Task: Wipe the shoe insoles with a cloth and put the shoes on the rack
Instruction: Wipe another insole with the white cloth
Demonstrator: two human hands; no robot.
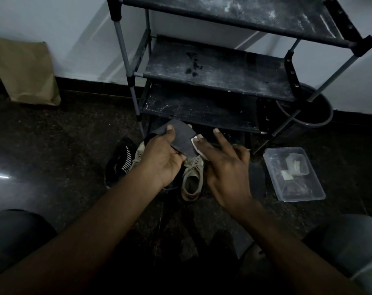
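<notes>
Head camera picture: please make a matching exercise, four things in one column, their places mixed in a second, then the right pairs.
1. dark grey flat insole
2. brown paper bag
3. clear plastic rectangular container
4. beige lace-up shoe

A. on the dark floor, by the black shoe rack, at its right foot
B. gripped by the left hand
C. on the floor, below the insole in view
D. leaning on the white wall

Pairs: 1-B, 2-D, 3-A, 4-C
</notes>
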